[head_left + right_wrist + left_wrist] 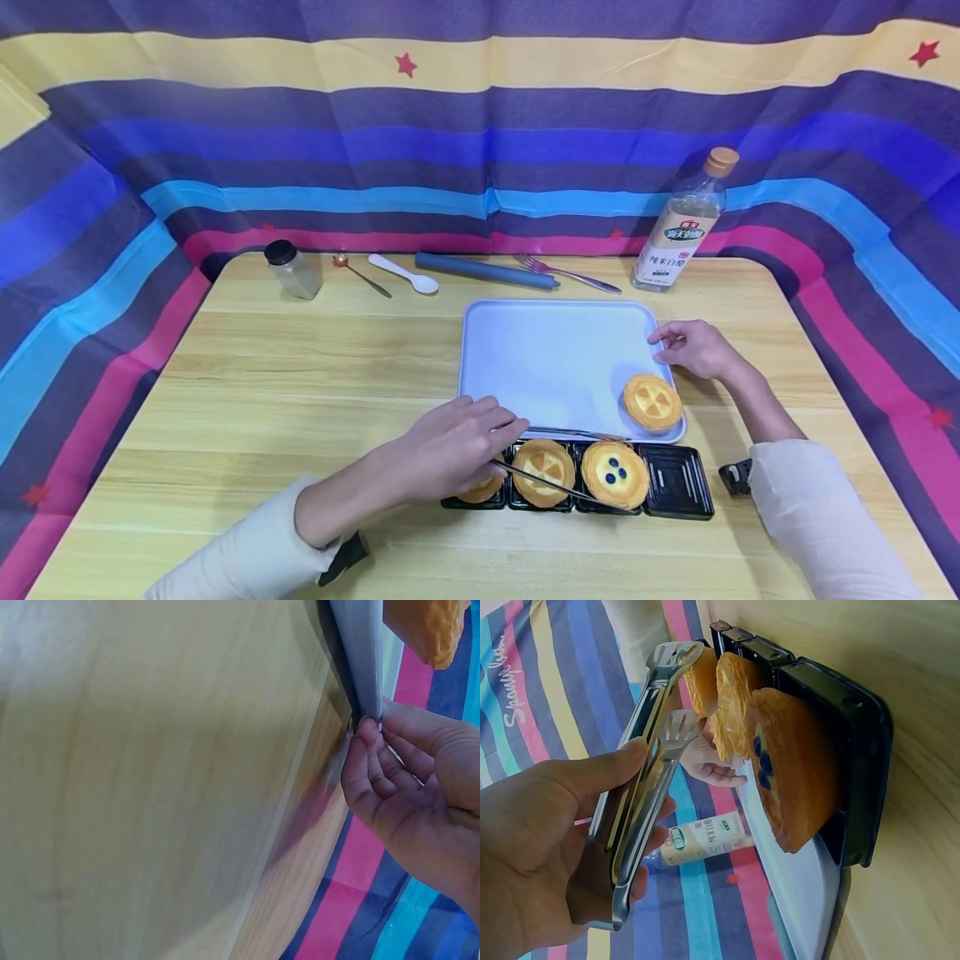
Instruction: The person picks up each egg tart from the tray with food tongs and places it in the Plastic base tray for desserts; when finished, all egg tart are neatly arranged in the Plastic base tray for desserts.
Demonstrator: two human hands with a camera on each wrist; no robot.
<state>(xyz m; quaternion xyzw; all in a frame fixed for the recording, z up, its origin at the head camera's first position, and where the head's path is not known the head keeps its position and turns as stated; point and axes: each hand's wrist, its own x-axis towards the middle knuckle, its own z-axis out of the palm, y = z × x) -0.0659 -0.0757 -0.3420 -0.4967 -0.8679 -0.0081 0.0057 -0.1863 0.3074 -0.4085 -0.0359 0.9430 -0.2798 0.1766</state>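
Note:
My left hand (468, 446) holds metal tongs (639, 832) above a black compartment tray (678, 483). The tongs' arms are spread, with nothing between their slotted tips. Three tarts sit in the tray: a blueberry-topped tart (615, 457), a tart with a wedge pattern (542, 457) beside it, and a leftmost tart (482, 490) partly hidden by the hand. The rightmost compartment is bare. At the right, my right hand (697, 348) pinches the rim of a pale blue serving tray (547, 358) between thumb and fingers. Another wedge-patterned tart (652, 402) lies on its lower right corner.
Along the table's back edge lie a black-capped jar (300, 275), a small metal spoon (367, 279), a white spoon (420, 283), a blue-grey rod (483, 271) and a fork (577, 275). A vinegar bottle (675, 233) stands at the back right. Striped cloth (375, 150) hangs behind.

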